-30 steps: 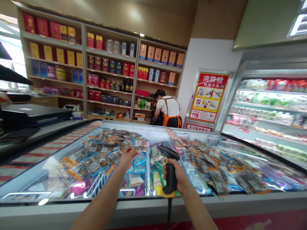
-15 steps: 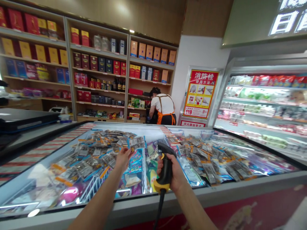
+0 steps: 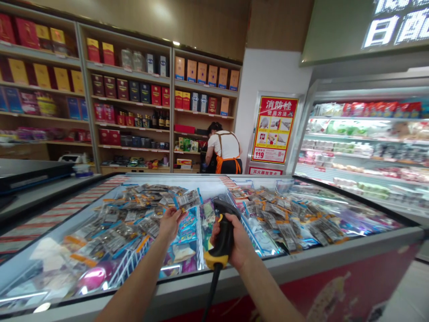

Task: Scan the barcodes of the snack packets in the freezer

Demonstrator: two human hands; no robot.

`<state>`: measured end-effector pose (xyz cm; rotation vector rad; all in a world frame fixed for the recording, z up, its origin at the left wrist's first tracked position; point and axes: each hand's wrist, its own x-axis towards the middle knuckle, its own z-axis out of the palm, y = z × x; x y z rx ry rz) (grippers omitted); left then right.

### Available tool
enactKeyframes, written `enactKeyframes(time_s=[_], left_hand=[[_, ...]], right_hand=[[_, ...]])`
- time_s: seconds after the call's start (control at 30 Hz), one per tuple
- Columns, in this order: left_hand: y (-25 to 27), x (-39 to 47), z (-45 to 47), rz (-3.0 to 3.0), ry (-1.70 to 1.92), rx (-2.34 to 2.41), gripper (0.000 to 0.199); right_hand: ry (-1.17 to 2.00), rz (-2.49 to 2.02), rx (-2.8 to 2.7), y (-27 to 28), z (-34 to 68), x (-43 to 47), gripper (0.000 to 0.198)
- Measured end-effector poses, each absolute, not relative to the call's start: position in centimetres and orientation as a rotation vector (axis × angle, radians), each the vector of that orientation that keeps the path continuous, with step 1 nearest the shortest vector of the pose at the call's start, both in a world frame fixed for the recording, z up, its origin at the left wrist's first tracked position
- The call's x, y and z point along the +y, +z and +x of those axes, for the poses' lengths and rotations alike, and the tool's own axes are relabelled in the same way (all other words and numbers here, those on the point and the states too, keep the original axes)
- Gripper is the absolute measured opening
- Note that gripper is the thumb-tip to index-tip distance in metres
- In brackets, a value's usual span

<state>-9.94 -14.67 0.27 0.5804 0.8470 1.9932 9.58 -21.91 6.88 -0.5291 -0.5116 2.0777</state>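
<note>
My left hand pinches the near corner of a small snack packet with a blue edge, held over the freezer. In my right hand is a black and yellow barcode scanner, its head pointing forward and left towards the packet and its cable hanging down. Many similar packets lie in a spread on the left side of the freezer's glass top, and another pile of packets covers the right side. Blue bags show below my left hand.
The chest freezer spans the front, with white wire baskets inside. A co-worker in an orange apron bends at the shelves behind. A dark flat device stands on the left counter; a lit display fridge is at right.
The view has turned slightly right, so the background sits further left. The packet is tilted a little differently in my left hand. The scanner stays in my right hand.
</note>
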Motion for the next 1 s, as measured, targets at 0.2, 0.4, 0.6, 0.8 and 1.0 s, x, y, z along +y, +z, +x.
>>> enactKeyframes(time_s=[0.2, 0.4, 0.6, 0.8, 1.0], left_hand=[[0.6, -15.7, -7.1, 0.654, 1.834, 0.790, 0.018], [1.5, -18.6, -5.1, 0.838, 1.510, 0.827, 0.027], [4.0, -18.1, -6.1, 1.282, 1.461, 1.150, 0.021], [1.7, -16.4, -7.9, 1.160, 1.803, 1.318, 0.020], [0.5, -15.7, -9.9, 1.105, 1.937, 1.361, 0.024]], right_hand=[[1.871, -0.579, -0.434, 5.7, 8.9, -19.1, 0.016], [1.664, -0.613, -0.530, 5.7, 8.7, -16.7, 0.017], [1.638, -0.682, -0.833, 6.7, 8.8, -17.7, 0.023], [1.682, -0.772, -0.958, 7.4, 9.6, -19.9, 0.026], [1.861, -0.780, -1.175, 6.9, 9.7, -22.9, 0.026]])
